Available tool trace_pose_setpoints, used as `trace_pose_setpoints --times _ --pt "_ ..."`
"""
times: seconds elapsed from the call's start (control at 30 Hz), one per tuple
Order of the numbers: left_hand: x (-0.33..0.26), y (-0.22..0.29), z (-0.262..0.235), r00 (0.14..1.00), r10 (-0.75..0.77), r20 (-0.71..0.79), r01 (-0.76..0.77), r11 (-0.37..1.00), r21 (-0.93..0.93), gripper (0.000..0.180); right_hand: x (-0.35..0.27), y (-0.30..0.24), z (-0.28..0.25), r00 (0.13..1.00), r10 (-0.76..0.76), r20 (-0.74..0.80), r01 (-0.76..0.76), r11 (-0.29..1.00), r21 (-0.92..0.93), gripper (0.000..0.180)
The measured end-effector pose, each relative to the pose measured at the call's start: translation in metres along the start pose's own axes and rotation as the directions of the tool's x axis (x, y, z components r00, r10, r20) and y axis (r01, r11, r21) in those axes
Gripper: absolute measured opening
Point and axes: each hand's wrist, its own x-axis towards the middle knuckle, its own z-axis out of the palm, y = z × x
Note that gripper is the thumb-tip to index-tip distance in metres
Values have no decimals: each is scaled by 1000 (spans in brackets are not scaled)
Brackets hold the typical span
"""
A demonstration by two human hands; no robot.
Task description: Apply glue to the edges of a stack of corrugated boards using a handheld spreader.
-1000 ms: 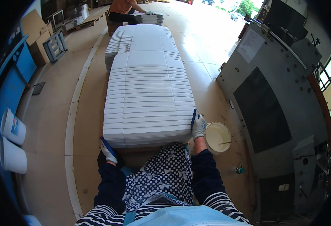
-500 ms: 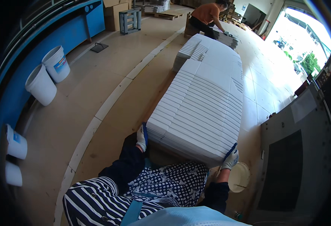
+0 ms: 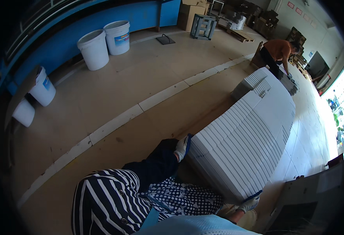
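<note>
Long row of white panels (image 3: 254, 137) stands on edge on the floor (image 3: 113, 98), running from the near end by the person's lap to the far end, where a co-worker (image 3: 279, 53) in an orange top bends over a lower stack. White buckets (image 3: 105, 41) sit along the blue wall (image 3: 62, 47), well apart from the row.

Left hand (image 3: 181, 148), gloved, fingers curled w/ palm pressed on the near left corner of the end panel. Right hand (image 3: 249, 203), also gloved, closed on the near right corner; grip only partly visible, so can't tell how tight.

Risk, as I judge it: uneven push from the 2 hands could skew the end panel, and leaning panels could fan out or topple toward the lap. Co-worker's end could also shift the row unexpectedly.
</note>
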Motion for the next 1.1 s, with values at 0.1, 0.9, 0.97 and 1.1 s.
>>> trace_pose_setpoints --times 0.1,0.9,0.97,1.1 --pt "-12 6 1 999 -18 41 9 978 208 41 -4 4 4 998 -57 -36 57 998 14 63" --pt "-28 66 -32 998 58 15 -60 974 221 45 -44 -27 -8 952 -49 302 15 993 115 77" --pt "-25 57 -18 997 59 47 -67 979 193 45 -46 -33 -21 959 -46 281 5 990 143 81" --pt "-30 53 -21 998 58 30 -63 978 198 45 -52 -24 -8 964 -233 128 243 967 -74 58"
